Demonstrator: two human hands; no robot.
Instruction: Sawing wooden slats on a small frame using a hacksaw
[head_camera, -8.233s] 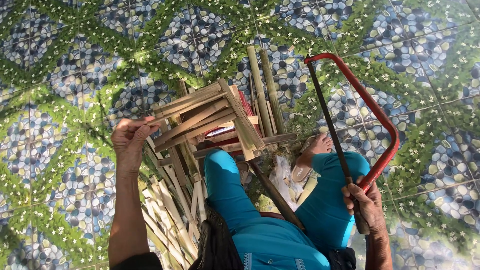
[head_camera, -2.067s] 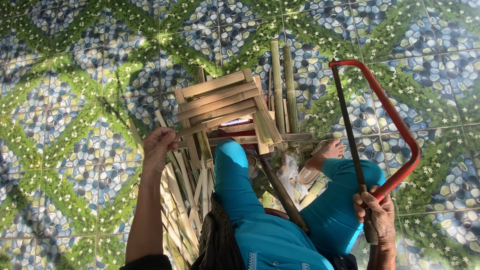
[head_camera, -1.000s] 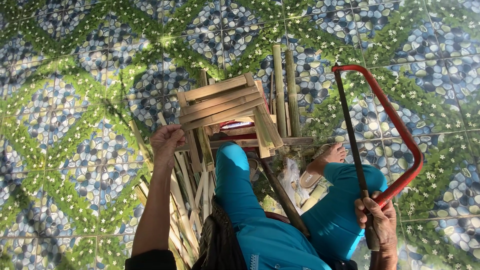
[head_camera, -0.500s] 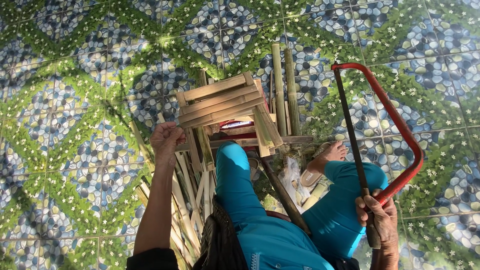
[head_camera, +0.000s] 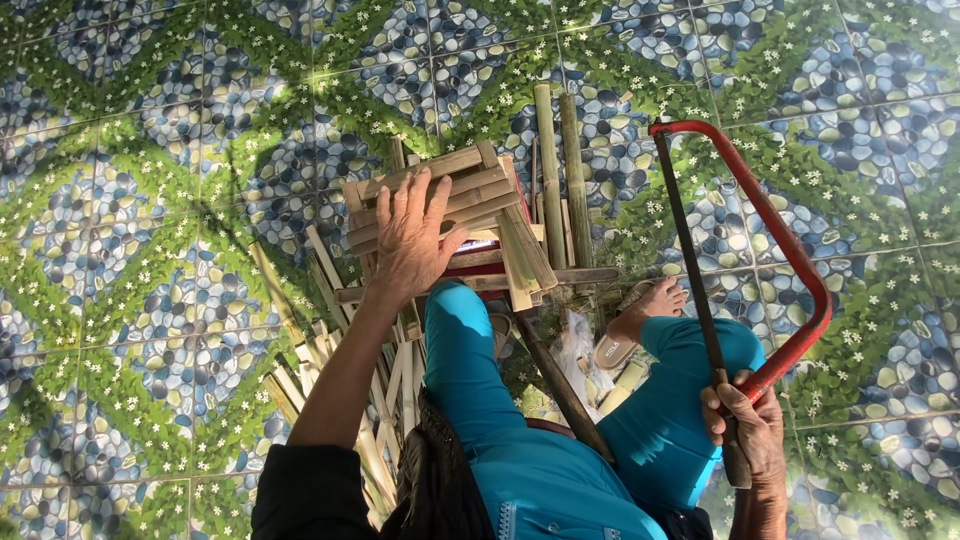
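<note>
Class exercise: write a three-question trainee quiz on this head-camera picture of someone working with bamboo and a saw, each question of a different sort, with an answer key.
1. True or false: the left hand rests on the stack of split bamboo slats.
2. What does the right hand grip? A. the red-framed saw B. a hammer C. a bamboo pole
3. Fill in: the floor is tiled with a pebble and ______ pattern.

Key: 1 true; 2 A; 3 flower. Two round bamboo poles lie beyond the stack.
</note>
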